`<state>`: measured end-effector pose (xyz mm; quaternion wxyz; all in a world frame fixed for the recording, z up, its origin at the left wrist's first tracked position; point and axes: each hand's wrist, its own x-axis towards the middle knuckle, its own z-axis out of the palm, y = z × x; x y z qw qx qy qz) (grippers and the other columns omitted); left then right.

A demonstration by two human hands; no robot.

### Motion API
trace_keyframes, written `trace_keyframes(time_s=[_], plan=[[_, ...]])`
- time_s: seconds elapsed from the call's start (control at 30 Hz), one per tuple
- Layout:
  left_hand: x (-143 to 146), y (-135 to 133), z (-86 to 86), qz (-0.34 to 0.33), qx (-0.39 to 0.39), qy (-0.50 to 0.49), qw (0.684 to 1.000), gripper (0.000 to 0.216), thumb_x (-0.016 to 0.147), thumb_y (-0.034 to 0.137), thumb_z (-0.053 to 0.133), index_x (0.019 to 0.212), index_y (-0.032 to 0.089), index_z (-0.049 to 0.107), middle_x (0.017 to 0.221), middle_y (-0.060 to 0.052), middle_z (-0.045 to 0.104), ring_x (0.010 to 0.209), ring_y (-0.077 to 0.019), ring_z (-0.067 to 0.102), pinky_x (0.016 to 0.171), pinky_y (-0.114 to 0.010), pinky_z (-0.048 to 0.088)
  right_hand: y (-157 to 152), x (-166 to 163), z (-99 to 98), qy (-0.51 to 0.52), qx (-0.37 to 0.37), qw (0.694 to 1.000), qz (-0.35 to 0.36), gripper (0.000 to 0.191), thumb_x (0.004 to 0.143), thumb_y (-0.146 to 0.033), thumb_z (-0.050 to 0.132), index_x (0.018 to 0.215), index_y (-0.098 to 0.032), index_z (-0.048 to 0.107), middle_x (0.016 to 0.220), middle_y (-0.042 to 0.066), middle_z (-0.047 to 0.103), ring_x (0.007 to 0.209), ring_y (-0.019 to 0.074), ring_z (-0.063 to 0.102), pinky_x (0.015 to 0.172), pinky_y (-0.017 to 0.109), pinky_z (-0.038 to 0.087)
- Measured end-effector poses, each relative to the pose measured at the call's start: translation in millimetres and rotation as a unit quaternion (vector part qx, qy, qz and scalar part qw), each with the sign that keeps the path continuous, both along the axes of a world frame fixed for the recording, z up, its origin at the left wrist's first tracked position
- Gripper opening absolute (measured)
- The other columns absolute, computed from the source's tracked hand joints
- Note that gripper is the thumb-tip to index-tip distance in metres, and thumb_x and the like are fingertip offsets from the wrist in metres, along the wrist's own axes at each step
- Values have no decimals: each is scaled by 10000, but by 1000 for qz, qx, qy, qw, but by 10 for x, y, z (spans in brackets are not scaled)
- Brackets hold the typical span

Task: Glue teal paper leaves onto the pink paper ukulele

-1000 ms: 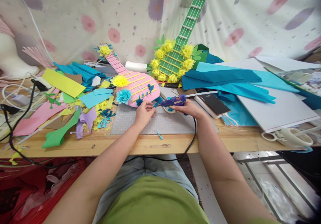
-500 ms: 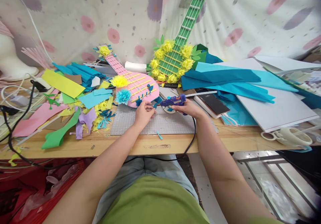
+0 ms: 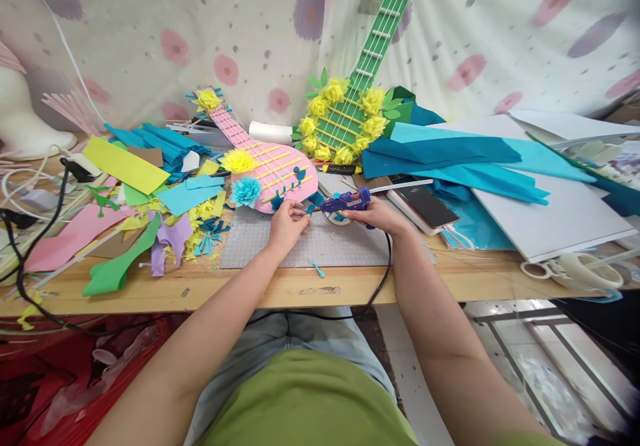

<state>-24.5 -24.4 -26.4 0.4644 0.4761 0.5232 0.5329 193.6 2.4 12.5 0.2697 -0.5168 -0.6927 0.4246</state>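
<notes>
I'm counting one left hand (image 3: 287, 226), one right hand (image 3: 376, 213) and one glue gun (image 3: 349, 201). One pink guitar (image 3: 274, 174) and one green guitar (image 3: 355, 95) are making two, the pink one wearing two yellow flowers (image 3: 239, 161) and one light-blue flower (image 3: 245, 192). I'm also seeing one phone (image 3: 427, 206) and one cutting mat (image 3: 345, 249).

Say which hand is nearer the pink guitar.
Left. Left hand is by the near edge of the pink guitar; right hand is farther right, holding the hot glue gun.
</notes>
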Motion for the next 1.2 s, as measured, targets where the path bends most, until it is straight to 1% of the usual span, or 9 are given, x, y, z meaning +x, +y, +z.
trace_keyframes(time_s=[0.27,0.4,0.53,0.63,0.73,0.9,1.03,1.1,1.2], plan=[[-7,-13,18,-17,19,-14,1000,305,651,203,665,891,186,478,713,21,603,638,-162,671,413,-201,494,-10,36,40,19,4,1000,-18,426,594,-552,725,667,-162,569,512,-37,483,462,66,375,443,226,274],[-14,-15,2,-21,47,-5,999,322,627,232,681,888,192,496,720,14,612,670,-160,652,424,-216,505,40,51,42,41,41,990,-126,419,599,-558,704,611,-164,560,477,-35,460,447,72,372,444,237,290],[-26,-28,32,-18,77,-19,997,333,609,243,693,888,187,519,702,12,612,670,-153,629,459,-245,534,208,55,-88,25,73,967,-242,403,619,-551,679,668,-155,624,512,3,528,478,108,440,486,261,350],[-79,-43,143,-9,94,-47,994,366,597,264,712,906,180,536,708,5,629,673,-159,645,478,-250,541,343,60,-201,-20,76,952,-296,420,626,-556,670,725,-148,660,558,38,581,563,169,537,550,285,397],[-227,-44,326,15,106,-68,992,384,597,259,715,931,176,544,746,-5,656,702,-173,673,498,-245,542,418,56,-252,-87,75,948,-297,465,638,-587,652,772,-143,672,625,82,629,684,237,602,611,317,432],[-680,-25,694,63,114,-29,991,384,616,169,712,959,180,539,766,6,660,717,-163,684,579,-267,562,383,42,-195,-167,99,943,-271,526,674,-606,627,910,-137,658,873,151,685,847,284,628,713,357,456],[-1005,-50,940,89,67,13,994,375,634,11,665,942,161,511,747,-1,657,617,-137,656,625,-324,569,261,63,-125,-212,133,931,-266,619,669,-615,637,1042,-123,605,1033,178,653,961,298,598,791,374,447],[-1089,-72,997,94,32,47,994,334,639,-18,648,888,153,505,674,13,629,564,-128,632,614,-331,567,190,66,-94,-248,156,916,-273,592,671,-580,657,1028,-112,597,1068,197,632,1009,315,572,824,390,436],[-1129,-90,968,68,-16,96,993,292,634,-16,632,813,161,484,594,35,580,535,-133,619,560,-305,555,84,38,-27,-318,187,885,-284,518,689,-528,664,965,-95,595,1063,230,613,1048,353,541,848,420,411]])
